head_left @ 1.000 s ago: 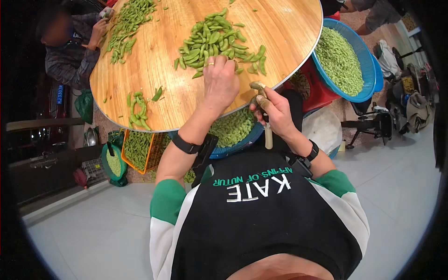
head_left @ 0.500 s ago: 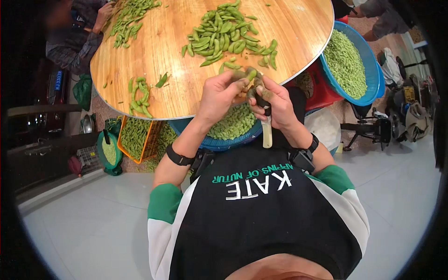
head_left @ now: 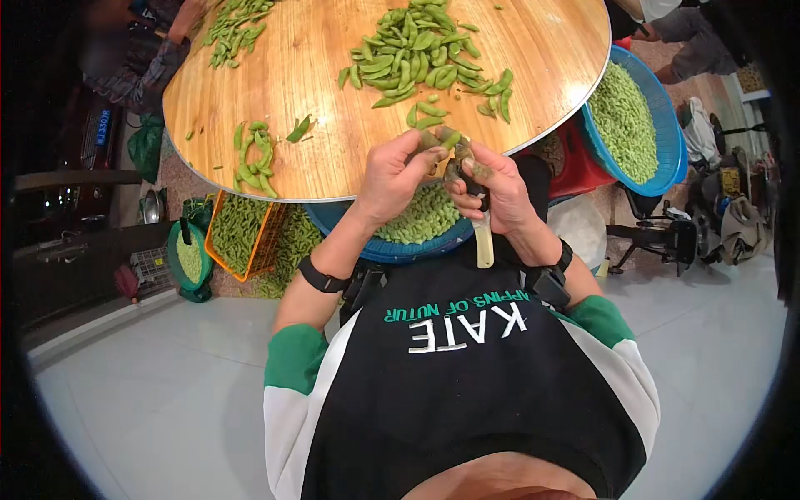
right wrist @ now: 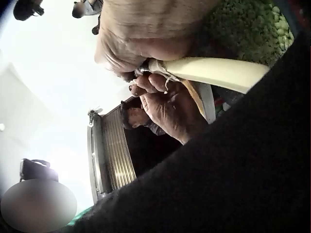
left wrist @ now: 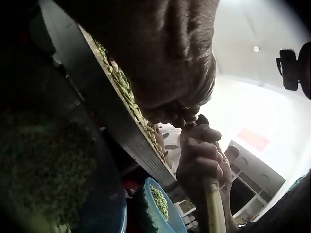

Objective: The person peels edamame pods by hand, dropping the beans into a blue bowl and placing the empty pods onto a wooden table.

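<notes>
In the head view the left hand (head_left: 393, 179) pinches a green pod (head_left: 451, 140) between thumb and fingers, just over the near rim of the round wooden table (head_left: 325, 167). Close against it, the right hand (head_left: 497, 193) grips a tool whose pale handle (head_left: 484, 243) points down toward the shirt; its working end is hidden by the fingers. Dark coverings show on some fingertips. The same pale handle (right wrist: 214, 73) sticks out of the right hand (right wrist: 146, 34) in the right wrist view. Beyond the hands lies a heap of pods (head_left: 417, 50).
Under the table edge sits a blue basket of shelled beans (head_left: 421, 218). Another blue basket (head_left: 667, 158) stands at the right by a red stool (head_left: 579, 162). An orange crate (head_left: 268, 242) of pods is at the left. A second person's arm (head_left: 167, 62) reaches in at upper left.
The left hand has come back from the pod heap to the right hand, now with a pod pinched in its fingers. The right hand keeps its grip on the tool. The head view has shifted slightly.
</notes>
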Action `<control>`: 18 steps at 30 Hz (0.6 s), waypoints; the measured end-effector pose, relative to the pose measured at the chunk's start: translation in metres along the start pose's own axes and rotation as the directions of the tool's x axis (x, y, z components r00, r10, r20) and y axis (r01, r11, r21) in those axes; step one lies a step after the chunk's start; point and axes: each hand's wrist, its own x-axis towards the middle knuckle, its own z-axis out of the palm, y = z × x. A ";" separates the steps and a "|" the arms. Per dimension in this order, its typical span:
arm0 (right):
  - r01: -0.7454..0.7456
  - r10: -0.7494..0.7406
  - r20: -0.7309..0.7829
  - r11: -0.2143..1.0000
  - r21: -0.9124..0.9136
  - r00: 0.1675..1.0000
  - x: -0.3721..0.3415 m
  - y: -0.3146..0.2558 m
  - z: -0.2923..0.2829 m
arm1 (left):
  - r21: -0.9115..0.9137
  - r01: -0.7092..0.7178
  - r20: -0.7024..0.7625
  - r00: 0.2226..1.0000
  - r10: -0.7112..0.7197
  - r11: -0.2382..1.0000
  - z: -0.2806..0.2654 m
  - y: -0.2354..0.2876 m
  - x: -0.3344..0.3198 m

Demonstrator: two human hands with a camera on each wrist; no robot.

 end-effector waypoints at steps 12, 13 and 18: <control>-0.208 0.162 0.262 0.965 0.159 0.951 0.001 0.001 -0.015 | -0.717 0.414 0.367 0.908 -0.201 0.560 -0.010 -0.008 -0.006; -0.208 0.162 0.265 0.965 0.159 0.951 0.003 0.001 -0.013 | -0.641 0.399 0.297 0.917 -0.267 0.655 -0.010 -0.009 -0.005; -0.196 0.173 0.109 0.948 0.251 0.979 0.005 0.000 -0.007 | 0.686 -0.333 0.004 0.891 0.454 0.647 0.003 0.005 -0.011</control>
